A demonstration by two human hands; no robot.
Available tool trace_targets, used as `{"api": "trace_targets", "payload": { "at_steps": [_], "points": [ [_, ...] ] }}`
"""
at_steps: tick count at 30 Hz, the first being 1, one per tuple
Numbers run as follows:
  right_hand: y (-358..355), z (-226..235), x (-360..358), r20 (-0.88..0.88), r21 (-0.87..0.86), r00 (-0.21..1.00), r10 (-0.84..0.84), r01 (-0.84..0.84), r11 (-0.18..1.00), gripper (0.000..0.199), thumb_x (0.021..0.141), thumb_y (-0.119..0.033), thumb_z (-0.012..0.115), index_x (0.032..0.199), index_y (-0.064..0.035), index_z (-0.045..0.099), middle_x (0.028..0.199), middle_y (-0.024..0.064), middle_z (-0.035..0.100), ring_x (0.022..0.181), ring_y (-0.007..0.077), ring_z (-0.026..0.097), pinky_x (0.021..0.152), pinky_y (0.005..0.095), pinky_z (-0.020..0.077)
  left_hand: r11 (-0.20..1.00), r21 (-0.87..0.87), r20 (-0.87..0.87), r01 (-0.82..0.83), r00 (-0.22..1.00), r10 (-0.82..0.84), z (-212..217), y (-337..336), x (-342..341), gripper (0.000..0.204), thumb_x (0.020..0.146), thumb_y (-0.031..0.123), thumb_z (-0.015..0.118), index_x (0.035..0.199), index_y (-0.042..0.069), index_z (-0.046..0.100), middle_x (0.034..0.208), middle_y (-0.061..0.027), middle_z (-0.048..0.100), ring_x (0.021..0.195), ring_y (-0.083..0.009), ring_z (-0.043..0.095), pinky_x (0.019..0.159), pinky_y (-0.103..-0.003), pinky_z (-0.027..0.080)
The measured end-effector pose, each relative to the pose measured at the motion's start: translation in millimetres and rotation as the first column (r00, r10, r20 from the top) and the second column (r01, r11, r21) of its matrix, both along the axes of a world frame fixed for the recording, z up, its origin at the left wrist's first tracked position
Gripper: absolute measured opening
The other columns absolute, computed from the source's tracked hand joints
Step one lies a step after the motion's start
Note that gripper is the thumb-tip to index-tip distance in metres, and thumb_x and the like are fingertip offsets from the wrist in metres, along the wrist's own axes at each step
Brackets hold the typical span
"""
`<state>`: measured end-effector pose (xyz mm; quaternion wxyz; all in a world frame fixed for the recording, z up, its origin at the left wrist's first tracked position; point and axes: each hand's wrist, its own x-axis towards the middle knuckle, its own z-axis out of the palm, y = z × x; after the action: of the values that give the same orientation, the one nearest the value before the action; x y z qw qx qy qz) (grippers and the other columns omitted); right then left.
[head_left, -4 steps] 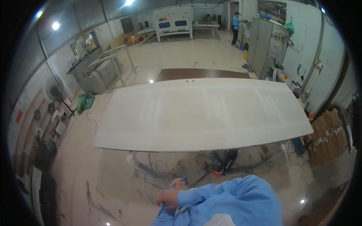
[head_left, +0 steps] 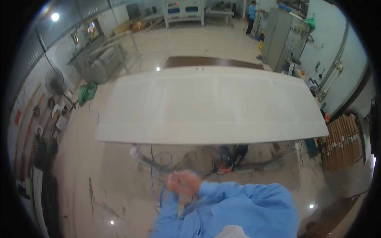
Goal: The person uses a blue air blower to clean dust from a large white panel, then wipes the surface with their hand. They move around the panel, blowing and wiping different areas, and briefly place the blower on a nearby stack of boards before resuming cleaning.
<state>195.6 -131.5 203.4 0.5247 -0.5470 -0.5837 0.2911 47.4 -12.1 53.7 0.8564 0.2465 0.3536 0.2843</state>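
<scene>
My left hand (head_left: 173,184) and my right hand (head_left: 190,182) meet in front of me, below the near edge of a large white panel (head_left: 214,107). Both are closed, and motion smears the fingers. A thin blue hose (head_left: 162,192) comes out beside my left hand and hangs toward the floor. Something small and greyish shows at the fingertips, too blurred to name. The panel lies flat, raised above the floor, and neither hand touches it.
Beneath the panel, a dark power tool (head_left: 238,155) lies among cables and looped hoses (head_left: 151,166). A standing fan (head_left: 55,82) is at the left. On the right are a grey cabinet (head_left: 278,37) and stacked brown strips (head_left: 343,141). A person (head_left: 251,18) stands far off.
My hands have risen and drawn together, with my left forearm now in view. The hose stretch that ran past my hands toward the tool has shifted. The whole view has tilted downward.
</scene>
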Motion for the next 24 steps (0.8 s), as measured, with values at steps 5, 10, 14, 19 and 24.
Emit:
{"api": "trace_targets", "payload": {
  "at_steps": [5, 10, 14, 19, 24],
  "points": [
    [-50, -112, 108, -0.591, -0.801, 0.184, -0.785, -0.251, 0.544, 0.088, 0.086, -0.069, 0.061, 0.140, -0.0013, 0.042, 0.139, 0.0266, 0.050, 0.110, 0.0437, 0.062, 0.082, 0.0548, 0.0542, 0.971, -0.075, 0.197, 0.228, 0.958, -0.210, 108, -69, 25, 0.048, 0.106, 0.038, 0.038, 0.096, -0.001, 0.065, 0.099, -0.0195, 0.067, 0.092, -0.0297, 0.064, 0.081, -0.039, 0.051],
    [-75, -220, 113, -0.455, -0.757, -0.135, -0.880, -0.462, 0.463, 0.105, 0.087, -0.065, 0.062, 0.151, 0.0067, 0.020, 0.135, 0.0309, 0.049, 0.106, 0.0433, 0.063, 0.077, 0.0516, 0.0559, 0.638, 0.277, -0.009, 0.719, 0.666, -0.746, 177, -114, 33, 0.064, 0.106, 0.036, 0.036, 0.069, -0.006, 0.067, 0.070, -0.0184, 0.065, 0.071, -0.0273, 0.062, 0.070, -0.035, 0.048],
    [-73, -261, 96, -0.428, -0.336, -0.275, -0.861, -0.836, 0.434, 0.051, 0.095, -0.036, 0.065, 0.123, 0.0038, 0.055, 0.069, 0.0059, 0.062, 0.050, 0.0123, 0.051, 0.044, 0.0240, 0.0407, 0.493, 0.339, -0.198, 0.801, 0.573, -0.795, 185, -101, 20, 0.060, 0.105, 0.037, 0.038, 0.074, -0.005, 0.068, 0.073, -0.0165, 0.066, 0.070, -0.0241, 0.062, 0.066, -0.034, 0.049],
    [-46, -203, 85, -0.820, -0.568, 0.266, -0.507, -0.486, 0.664, 0.035, 0.094, -0.022, 0.063, 0.120, 0.0023, 0.061, 0.066, 0.0029, 0.061, 0.043, 0.0094, 0.045, 0.037, 0.0258, 0.0311, 0.928, 0.072, -0.143, 0.366, 0.925, -0.353, 117, -86, -36, 0.052, 0.103, 0.042, 0.045, 0.118, -0.005, 0.061, 0.093, -0.0137, 0.068, 0.071, -0.0227, 0.062, 0.066, -0.035, 0.053],
    [-16, -78, 72, -0.549, -0.619, 0.766, -0.335, -0.103, 0.778, 0.044, 0.094, -0.013, 0.061, 0.134, 0.0037, 0.055, 0.071, 0.0040, 0.064, 0.052, 0.0094, 0.053, 0.046, 0.0269, 0.0416, 0.995, -0.019, -0.590, 0.099, 0.803, -0.091, 30, -74, -62, 0.068, 0.096, 0.055, 0.053, 0.135, -0.001, 0.047, 0.123, -0.0158, 0.061, 0.102, -0.0235, 0.061, 0.079, -0.038, 0.053]
  ]
}}
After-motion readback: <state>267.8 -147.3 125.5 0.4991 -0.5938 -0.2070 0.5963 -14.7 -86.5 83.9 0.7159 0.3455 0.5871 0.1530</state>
